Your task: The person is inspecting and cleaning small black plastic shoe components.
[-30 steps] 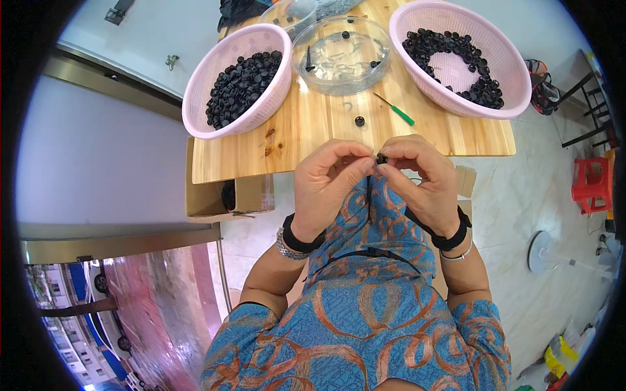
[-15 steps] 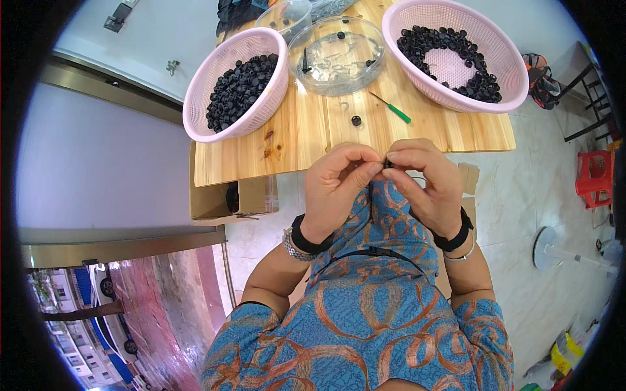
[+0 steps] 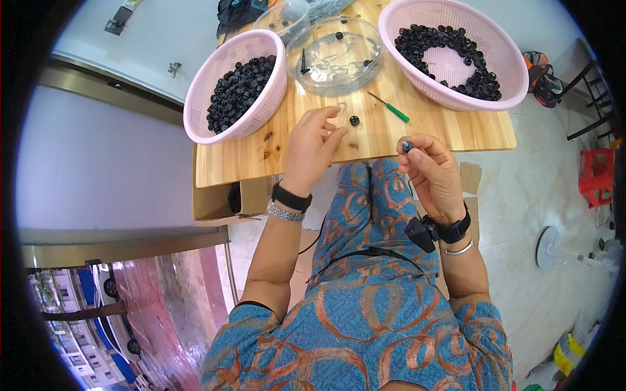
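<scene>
Between the thumb and fingers of my right hand [image 3: 432,171] is a small round black cap [image 3: 407,146], held just in front of the table's near edge. My left hand [image 3: 314,148] reaches over the wooden table [image 3: 248,159] with thumb and forefinger apart and nothing visible between them. Close to those fingertips lies another black cap [image 3: 354,120], with a small clear curved piece [image 3: 343,105] just beyond it. A green-handled pick-like tool [image 3: 396,113] rests farther right, its thin shaft pointing away to the left.
Pink baskets full of black caps stand left [image 3: 279,78] and right [image 3: 450,98]. Between them sits a clear round container [image 3: 336,88] with a few dark pieces inside. An open cardboard box [image 3: 218,205] is under the table's left side; a red stool [image 3: 595,174] stands far right.
My hands have separated. The left moved forward and left over the table, its fingers now apart; the right shifted slightly right and forward, keeping the black cap.
</scene>
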Motion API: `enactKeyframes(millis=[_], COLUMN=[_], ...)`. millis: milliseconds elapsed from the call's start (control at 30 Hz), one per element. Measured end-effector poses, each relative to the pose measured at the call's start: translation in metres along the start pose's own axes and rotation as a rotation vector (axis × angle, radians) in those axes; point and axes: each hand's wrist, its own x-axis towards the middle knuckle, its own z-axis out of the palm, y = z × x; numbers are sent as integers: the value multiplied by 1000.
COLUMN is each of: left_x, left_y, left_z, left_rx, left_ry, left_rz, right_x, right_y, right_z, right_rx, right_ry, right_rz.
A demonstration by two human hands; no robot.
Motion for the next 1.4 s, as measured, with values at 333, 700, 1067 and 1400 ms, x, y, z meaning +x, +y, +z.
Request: enactKeyframes(millis=[333,700,1067,1400], left_x=[6,-17,-35,-46], left_y=[-17,13,26,38], left_z=[28,19,19,18], left_rx=[300,-667,-953,-927], left_ry=[31,-25,-90,-81], left_rz=[111,-343,-433,-405], right_x=[1,-7,-6,-4], right_y=[4,6,7,5], right_z=[-2,-2,-6,-6], right_rx=[148,143,339,430], right_ry=[-26,-136,-220,-276], right_rz=[92,-47,-68,-45])
